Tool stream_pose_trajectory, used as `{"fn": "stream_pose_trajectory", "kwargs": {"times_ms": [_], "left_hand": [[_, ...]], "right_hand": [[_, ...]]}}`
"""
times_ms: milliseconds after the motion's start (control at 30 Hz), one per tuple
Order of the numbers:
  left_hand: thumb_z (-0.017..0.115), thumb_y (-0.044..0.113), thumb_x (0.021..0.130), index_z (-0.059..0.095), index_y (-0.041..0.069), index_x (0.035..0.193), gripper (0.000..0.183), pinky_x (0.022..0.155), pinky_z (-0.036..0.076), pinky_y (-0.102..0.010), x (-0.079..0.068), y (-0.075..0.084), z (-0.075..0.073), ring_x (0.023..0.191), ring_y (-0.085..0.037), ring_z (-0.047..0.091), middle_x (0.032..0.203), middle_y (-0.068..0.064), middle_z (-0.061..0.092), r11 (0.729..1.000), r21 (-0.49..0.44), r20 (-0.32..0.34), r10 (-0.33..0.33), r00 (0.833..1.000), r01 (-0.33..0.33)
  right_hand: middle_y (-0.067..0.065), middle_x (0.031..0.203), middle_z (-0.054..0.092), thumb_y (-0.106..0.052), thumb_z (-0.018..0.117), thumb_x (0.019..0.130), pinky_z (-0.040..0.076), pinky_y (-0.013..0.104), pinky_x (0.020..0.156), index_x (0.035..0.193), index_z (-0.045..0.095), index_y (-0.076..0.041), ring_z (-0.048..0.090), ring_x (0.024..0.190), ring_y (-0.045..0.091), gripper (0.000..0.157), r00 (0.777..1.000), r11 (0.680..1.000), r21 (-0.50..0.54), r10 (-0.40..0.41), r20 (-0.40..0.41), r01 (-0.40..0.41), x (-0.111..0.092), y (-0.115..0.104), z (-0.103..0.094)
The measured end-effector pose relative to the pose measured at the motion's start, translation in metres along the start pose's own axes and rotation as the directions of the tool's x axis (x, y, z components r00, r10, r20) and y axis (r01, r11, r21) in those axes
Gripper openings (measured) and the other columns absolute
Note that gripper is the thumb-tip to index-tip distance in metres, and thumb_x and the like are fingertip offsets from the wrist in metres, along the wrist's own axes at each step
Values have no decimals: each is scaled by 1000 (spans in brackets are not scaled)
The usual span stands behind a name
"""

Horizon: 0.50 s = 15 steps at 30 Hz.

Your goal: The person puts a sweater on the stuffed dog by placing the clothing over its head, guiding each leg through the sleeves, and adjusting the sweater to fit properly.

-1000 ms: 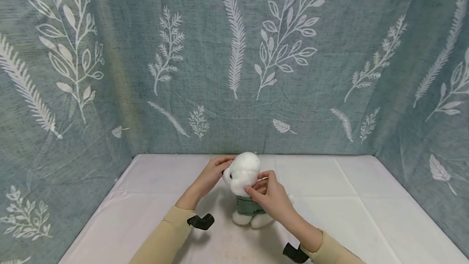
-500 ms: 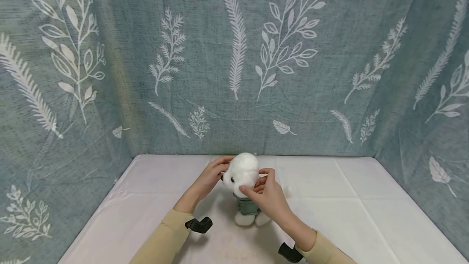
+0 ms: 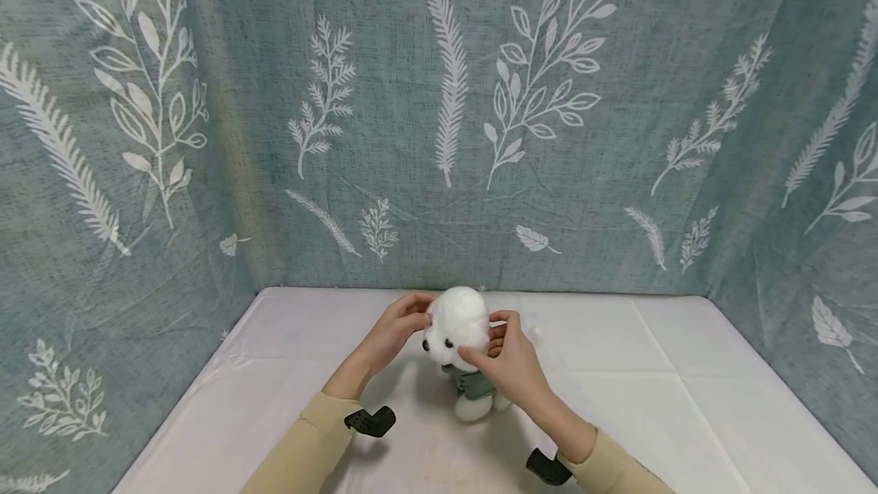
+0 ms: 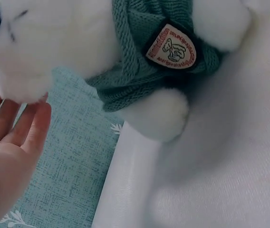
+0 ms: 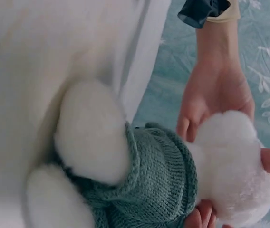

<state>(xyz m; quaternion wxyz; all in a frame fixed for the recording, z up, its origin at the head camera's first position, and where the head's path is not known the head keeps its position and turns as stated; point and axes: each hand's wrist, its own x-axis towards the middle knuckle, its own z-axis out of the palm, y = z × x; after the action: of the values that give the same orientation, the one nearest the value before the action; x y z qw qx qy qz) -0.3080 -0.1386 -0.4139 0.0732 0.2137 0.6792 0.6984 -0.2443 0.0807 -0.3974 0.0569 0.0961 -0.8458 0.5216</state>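
Note:
A white plush dog (image 3: 458, 315) in a green knitted sweater (image 5: 149, 171) stands upright on the white-covered table, its black nose and eyes angled to the front left. My left hand (image 3: 389, 330) is at the left side of its head; in the left wrist view the extended fingers of that hand (image 4: 11, 137) touch the fluffy side of the head. From the right, my right hand (image 3: 514, 364) holds the head, thumb on the cheek and the other fingers bent behind it. An embroidered badge (image 4: 173, 46) shows on the sweater. The left palm (image 5: 216, 90) faces the head.
The white cloth (image 3: 638, 395) covers the table, creased at the right. Blue-green curtains (image 3: 398, 120) with white leaf prints rise behind and at both sides. Black camera mounts (image 3: 370, 421) sit on both wrists.
The plush dog has turned from facing left more toward the front, its feet swinging slightly right. Both hands stay at its head. The head view has shifted a little.

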Motion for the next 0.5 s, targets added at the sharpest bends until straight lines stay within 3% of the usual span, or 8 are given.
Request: {"fn": "stream_pose_trajectory", "kwargs": {"times_ms": [167,500], "left_hand": [[60,8,89,50,6,112,25,91,44,-29,-3,0,0,102,-11,55,106,2,56,1000,7,-5,-16,1000,16],[69,17,87,54,6,128,45,84,50,-32,-12,9,9,102,-19,58,117,-12,59,983,185,15,13,1000,-15]], "right_hand": [[9,103,62,-27,77,79,53,31,79,119,50,-11,62,90,16,51,999,999,10,-31,-16,31,2,7,-10],[9,113,66,-22,77,79,54,36,83,124,60,-11,64,102,23,49,997,1000,18,5,76,-7,10,16,-41]]}}
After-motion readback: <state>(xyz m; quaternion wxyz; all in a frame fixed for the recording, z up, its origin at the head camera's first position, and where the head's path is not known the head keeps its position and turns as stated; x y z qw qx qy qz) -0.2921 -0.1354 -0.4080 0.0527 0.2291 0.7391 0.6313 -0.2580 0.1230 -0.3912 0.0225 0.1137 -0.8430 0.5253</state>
